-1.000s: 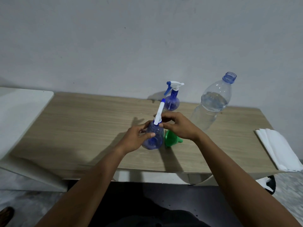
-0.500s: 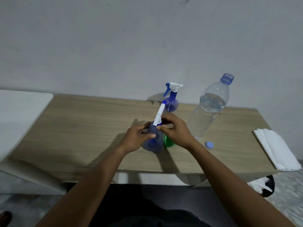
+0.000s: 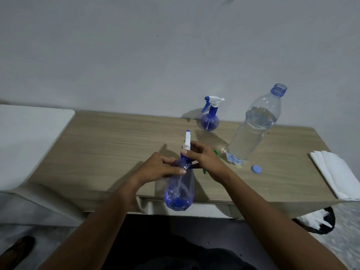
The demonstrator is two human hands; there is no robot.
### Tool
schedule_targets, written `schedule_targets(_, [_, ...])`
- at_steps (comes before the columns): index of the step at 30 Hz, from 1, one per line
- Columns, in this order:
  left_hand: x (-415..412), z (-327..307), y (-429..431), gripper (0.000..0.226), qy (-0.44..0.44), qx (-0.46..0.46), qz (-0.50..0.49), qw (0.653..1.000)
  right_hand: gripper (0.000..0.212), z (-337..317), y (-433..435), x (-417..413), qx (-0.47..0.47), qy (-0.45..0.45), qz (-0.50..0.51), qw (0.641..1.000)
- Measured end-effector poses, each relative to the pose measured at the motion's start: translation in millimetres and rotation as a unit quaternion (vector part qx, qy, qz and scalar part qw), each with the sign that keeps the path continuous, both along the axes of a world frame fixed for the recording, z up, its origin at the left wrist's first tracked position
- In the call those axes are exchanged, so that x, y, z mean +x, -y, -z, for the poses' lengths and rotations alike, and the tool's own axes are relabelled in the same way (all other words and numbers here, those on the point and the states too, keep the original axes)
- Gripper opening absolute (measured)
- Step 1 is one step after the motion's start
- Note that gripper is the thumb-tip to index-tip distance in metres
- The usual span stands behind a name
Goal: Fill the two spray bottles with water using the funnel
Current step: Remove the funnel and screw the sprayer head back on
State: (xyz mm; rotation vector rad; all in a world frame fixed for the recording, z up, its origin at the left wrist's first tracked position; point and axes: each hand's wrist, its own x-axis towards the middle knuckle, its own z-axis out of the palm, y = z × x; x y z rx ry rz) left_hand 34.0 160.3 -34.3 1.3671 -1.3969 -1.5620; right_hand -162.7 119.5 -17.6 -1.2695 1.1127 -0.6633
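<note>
1. blue clear plastic, faceted: we hold the near sprayer (image 3: pixel 180 190) off the table (image 3: pixel 109 141), tilted, base past the front edge; left hand (image 3: pixel 159 169) grips its shoulder, right hand (image 3: pixel 206 160) pinches its neck.
2. wood-grain top runs wide to our left.
3. far sprayer (image 3: pixel 210 118) stands by the wall; funnel (image 3: pixel 215 153) sliver, water bottle (image 3: pixel 253 133), cap (image 3: pixel 256 169) lie right.

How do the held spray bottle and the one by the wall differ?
The held spray bottle is lifted and tilted, gripped by the left hand and right hand; the far spray bottle stands upright on the table. The held one's body is long and faceted; the far one's is round. Both are clear blue with white heads.
</note>
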Motion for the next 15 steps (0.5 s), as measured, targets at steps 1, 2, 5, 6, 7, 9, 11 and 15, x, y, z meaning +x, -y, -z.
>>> schedule_targets(1, [0.7,-0.9,-2.8,0.020,0.009,0.012,0.001,1.000,0.027,3.5,-1.2,3.2,0.022,-0.003,-0.004,1.000])
schedule_targets(2, [1.4,-1.4,-5.2,0.020,0.022,0.022,-0.002,1.000,0.019,7.1,-2.4,6.5,0.043,-0.003,-0.010,0.999])
schedule_targets(5, [1.8,0.4,-13.0,0.026,0.053,0.053,-0.011,0.997,0.012,16.7,-6.5,14.4,0.082,0.002,-0.026,0.996])
schedule_targets(6, [1.9,1.0,-15.5,0.026,0.055,0.064,-0.015,0.996,0.013,19.2,-7.7,15.8,0.087,0.000,-0.028,0.996])
schedule_targets(7, [1.9,1.9,-17.6,0.028,0.053,0.075,-0.018,0.996,0.015,20.9,-8.5,16.8,0.089,-0.004,-0.028,0.996])
schedule_targets(9, [2.8,4.0,-19.9,0.033,0.044,0.090,-0.021,0.995,0.018,22.8,-10.5,18.8,0.097,-0.010,-0.025,0.995])
schedule_targets(11, [3.3,4.1,-21.2,0.038,0.040,0.104,-0.022,0.994,0.020,25.6,-12.2,19.6,0.109,-0.010,-0.015,0.994])
schedule_targets(15, [3.1,7.1,-23.4,0.038,0.062,0.099,-0.016,0.993,0.020,32.7,-15.5,18.9,0.115,-0.015,-0.011,0.993])
